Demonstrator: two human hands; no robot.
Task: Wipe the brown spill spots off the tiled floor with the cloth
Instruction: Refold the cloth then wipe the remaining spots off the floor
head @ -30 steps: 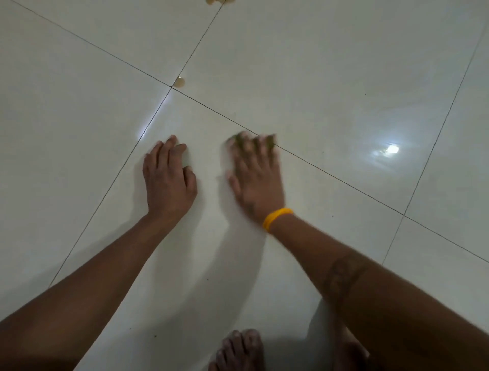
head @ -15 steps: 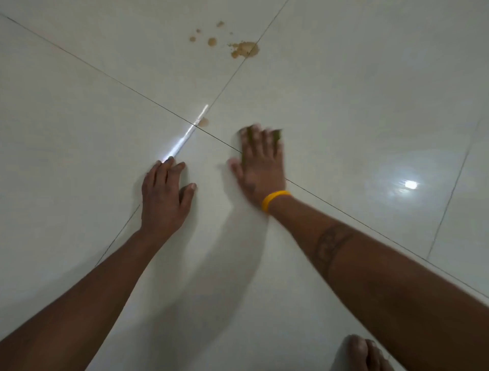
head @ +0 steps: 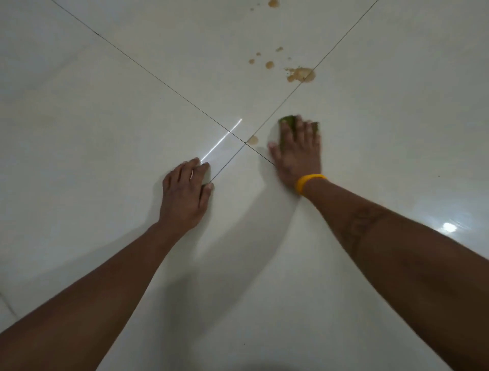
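My right hand (head: 297,153), with a yellow band on the wrist, presses a green cloth (head: 290,122) flat on the white tiled floor (head: 132,106); only the cloth's far edge shows past my fingers. A small brown spot (head: 253,139) lies just left of that hand, beside the crossing of the grout lines. A larger brown splash (head: 301,74) with several small drops (head: 269,64) sits further away on the grout line. Another spot (head: 273,3) is at the top edge. My left hand (head: 185,196) rests palm down on the floor, holding nothing.
Dark grout lines cross at the middle (head: 245,143). A bright light reflection (head: 449,227) glares on the tile at the right, and a thin streak of light (head: 221,141) runs near my left hand.
The view has shifted, so the brown splash and drops now lie nearer the middle. My right hand with the cloth has slid forward and right past the grout crossing. The foot is out of view.
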